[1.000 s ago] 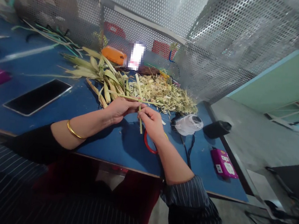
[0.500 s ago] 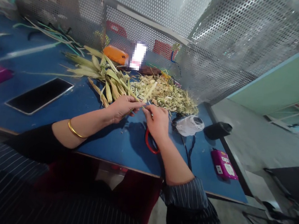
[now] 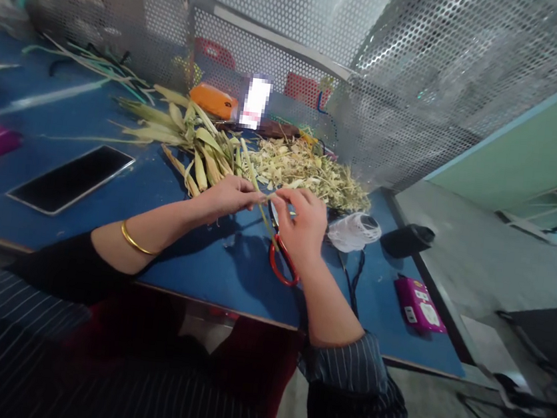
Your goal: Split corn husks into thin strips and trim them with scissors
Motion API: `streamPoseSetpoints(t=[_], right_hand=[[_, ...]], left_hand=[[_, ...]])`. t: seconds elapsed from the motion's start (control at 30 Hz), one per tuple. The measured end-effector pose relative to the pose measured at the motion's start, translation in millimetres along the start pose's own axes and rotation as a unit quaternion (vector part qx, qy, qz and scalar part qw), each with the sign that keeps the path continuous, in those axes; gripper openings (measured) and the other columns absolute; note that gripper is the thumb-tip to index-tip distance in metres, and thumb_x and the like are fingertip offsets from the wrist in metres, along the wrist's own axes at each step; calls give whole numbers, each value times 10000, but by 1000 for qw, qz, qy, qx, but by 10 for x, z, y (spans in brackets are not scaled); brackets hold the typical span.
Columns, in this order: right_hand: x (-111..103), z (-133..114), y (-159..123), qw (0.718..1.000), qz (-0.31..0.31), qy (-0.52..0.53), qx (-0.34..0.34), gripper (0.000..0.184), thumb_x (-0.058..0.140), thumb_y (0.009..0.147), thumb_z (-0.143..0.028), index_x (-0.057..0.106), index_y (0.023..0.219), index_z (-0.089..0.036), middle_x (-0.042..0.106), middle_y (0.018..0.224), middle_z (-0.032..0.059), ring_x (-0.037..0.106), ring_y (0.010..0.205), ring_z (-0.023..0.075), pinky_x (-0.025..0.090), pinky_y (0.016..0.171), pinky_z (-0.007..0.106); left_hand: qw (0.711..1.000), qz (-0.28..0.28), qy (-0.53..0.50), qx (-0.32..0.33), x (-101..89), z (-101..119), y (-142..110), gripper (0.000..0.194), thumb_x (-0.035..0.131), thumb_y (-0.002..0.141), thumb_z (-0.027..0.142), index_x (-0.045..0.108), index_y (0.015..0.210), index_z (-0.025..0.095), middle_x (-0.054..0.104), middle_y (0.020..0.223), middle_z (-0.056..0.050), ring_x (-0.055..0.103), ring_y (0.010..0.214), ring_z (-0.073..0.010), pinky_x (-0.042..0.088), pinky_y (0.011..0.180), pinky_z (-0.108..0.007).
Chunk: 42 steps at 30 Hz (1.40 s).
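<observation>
Between my two hands runs a thin pale-green corn husk strip (image 3: 252, 166), whose lower end slants down toward the table. My left hand (image 3: 227, 196) pinches it between thumb and fingers. My right hand (image 3: 302, 226) meets it fingertip to fingertip, its thumb and index finger closed on the strip. Partly under my right hand lie red-handled scissors (image 3: 272, 256), flat on the table. Just beyond my left hand spreads a bundle of corn husks (image 3: 204, 157). A pile of shredded husk (image 3: 313, 166) lies behind my right hand.
On the blue table (image 3: 230, 284) a dark phone (image 3: 71, 178) lies at left. A white spool of twine (image 3: 353, 232), a black roll (image 3: 407, 241) and a purple packet (image 3: 418, 305) sit at right. Behind stand a lit phone (image 3: 255, 102), an orange pouch (image 3: 213, 101) and a perforated metal screen (image 3: 281, 8).
My right hand has turned and lifted slightly, its fingers more arched. The strip now slants down between the hands, and more of the scissors shows. My left hand is nearly in the same place.
</observation>
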State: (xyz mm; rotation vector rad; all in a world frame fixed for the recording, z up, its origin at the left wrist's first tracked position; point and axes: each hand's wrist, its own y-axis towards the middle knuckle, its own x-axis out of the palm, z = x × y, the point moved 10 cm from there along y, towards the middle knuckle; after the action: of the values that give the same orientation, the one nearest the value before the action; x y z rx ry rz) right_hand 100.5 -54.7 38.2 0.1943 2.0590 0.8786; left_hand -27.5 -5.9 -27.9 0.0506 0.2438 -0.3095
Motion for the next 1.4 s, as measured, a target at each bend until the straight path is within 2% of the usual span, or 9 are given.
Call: streamPoseSetpoints(t=[0.07, 0.2, 0.37, 0.67, 0.83, 0.93, 1.07, 1.23, 1.4], right_hand=[[2, 60, 30, 1000, 2, 3, 13, 212, 594, 866, -393, 719, 922, -232, 687, 946, 61, 600, 932, 209, 380, 877, 357], [309, 213, 23, 979, -97, 158, 85, 142, 644, 806, -330, 718, 793, -209, 686, 816, 24, 614, 796, 170, 438, 767, 308], [405, 353, -37, 945, -74, 272, 167, 104, 652, 748, -274, 649, 688, -190, 626, 681, -23, 559, 672, 127, 432, 669, 263], [100, 175, 18, 979, 25, 196, 54, 133, 614, 812, -253, 620, 690, -202, 621, 746, 3, 575, 767, 147, 443, 762, 288], [-248, 604, 56, 963, 146, 163, 157, 265, 542, 870, -414, 665, 769, -202, 668, 816, 36, 593, 847, 175, 441, 825, 326], [56, 808, 54, 930, 32, 272, 247, 367, 577, 821, -505, 660, 653, -189, 648, 684, 24, 592, 732, 161, 450, 756, 312], [509, 680, -67, 859, -121, 403, 290, 275, 725, 687, -454, 704, 705, -180, 641, 640, -3, 565, 636, 136, 439, 646, 279], [434, 634, -93, 881, -32, 383, 277, 178, 757, 633, -332, 697, 655, -166, 623, 587, -20, 520, 587, 115, 413, 599, 264], [402, 680, -55, 880, -31, 387, 274, 215, 712, 694, -382, 711, 674, -168, 667, 655, 8, 568, 639, 129, 439, 634, 271]], left_hand=[[998, -46, 33, 12, 122, 39, -43, 347, 641, 766, 387, 560, 518, 159, 407, 441, 39, 322, 426, -68, 211, 457, -240], [994, -75, 67, 31, 259, 108, -115, 331, 625, 759, 326, 566, 480, 158, 428, 451, 28, 355, 454, -73, 250, 484, -242], [995, -89, 37, 17, 335, 86, -140, 348, 645, 749, 340, 561, 458, 168, 467, 450, 10, 381, 440, -75, 267, 471, -246], [994, -110, -19, -14, 414, 10, -157, 314, 647, 768, 309, 559, 499, 172, 487, 467, 4, 401, 419, -73, 260, 435, -237], [981, -43, -175, -74, 234, -73, -79, 342, 619, 809, 478, 678, 682, 167, 551, 574, -30, 437, 455, -90, 263, 418, -250], [977, -39, -195, -80, 205, -83, -64, 377, 616, 810, 512, 689, 689, 162, 561, 591, -48, 445, 466, -97, 272, 426, -261], [991, -53, -118, -41, 244, -7, -107, 306, 739, 721, 439, 654, 593, 174, 530, 538, -25, 433, 446, -85, 279, 434, -252], [991, -92, -92, -19, 365, 37, -163, 368, 748, 714, 398, 592, 459, 182, 495, 451, -12, 400, 398, -72, 303, 430, -244], [981, -79, -166, -60, 331, -35, -146, 231, 743, 733, 329, 691, 589, 157, 589, 535, -29, 500, 453, -81, 380, 451, -219]])
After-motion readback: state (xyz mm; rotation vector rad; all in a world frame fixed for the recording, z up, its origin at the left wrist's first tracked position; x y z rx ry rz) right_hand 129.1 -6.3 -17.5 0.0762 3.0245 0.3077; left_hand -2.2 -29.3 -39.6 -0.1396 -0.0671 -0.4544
